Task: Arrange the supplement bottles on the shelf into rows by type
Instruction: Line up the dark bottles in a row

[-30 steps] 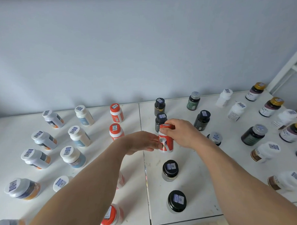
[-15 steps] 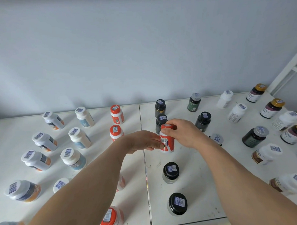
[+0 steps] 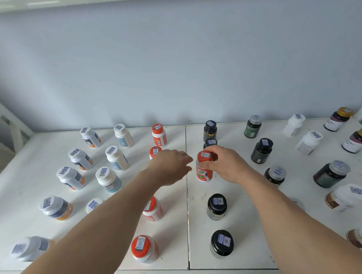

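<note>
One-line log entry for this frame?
right hand: grips red-capped white plastic bottle | left hand: open beside it | bottle: upright in black-capped row

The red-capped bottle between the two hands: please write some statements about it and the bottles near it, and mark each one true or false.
1. The right hand grips the red-capped bottle near its cap. True.
2. The held bottle lies on its side. False: it is upright, in line with the column of black-capped bottles.
3. The left hand grips the same bottle. False: its fingers are loose beside the bottle, and contact cannot be made out.
4. Other red-capped bottles stand in a column to the left of the shelf seam. True.
5. Gold-capped bottles stand at the far left. False: they are at the far right.
</note>
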A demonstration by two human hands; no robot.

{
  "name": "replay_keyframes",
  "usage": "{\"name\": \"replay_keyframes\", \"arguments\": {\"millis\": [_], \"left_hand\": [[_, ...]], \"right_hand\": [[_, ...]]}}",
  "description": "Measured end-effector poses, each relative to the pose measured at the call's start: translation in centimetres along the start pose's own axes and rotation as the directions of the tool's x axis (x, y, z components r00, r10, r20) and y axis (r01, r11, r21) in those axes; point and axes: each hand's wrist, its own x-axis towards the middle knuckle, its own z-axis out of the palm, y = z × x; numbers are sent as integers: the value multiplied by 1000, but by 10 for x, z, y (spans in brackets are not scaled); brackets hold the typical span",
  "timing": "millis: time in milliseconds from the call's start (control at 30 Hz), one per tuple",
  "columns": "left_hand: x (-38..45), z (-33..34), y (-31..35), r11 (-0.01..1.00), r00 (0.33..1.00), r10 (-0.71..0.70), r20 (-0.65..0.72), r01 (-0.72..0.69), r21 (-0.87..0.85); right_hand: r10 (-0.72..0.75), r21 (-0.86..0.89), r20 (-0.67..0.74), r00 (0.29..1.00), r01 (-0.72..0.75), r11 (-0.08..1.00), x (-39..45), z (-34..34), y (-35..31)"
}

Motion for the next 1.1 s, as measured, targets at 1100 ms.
{"name": "replay_keyframes", "arguments": {"millis": [1100], "left_hand": [[-93, 15, -123, 989, 993, -28, -117, 10, -148]], "right_hand": [[113, -148, 0, 994, -112, 983, -2, 143, -96]]}}
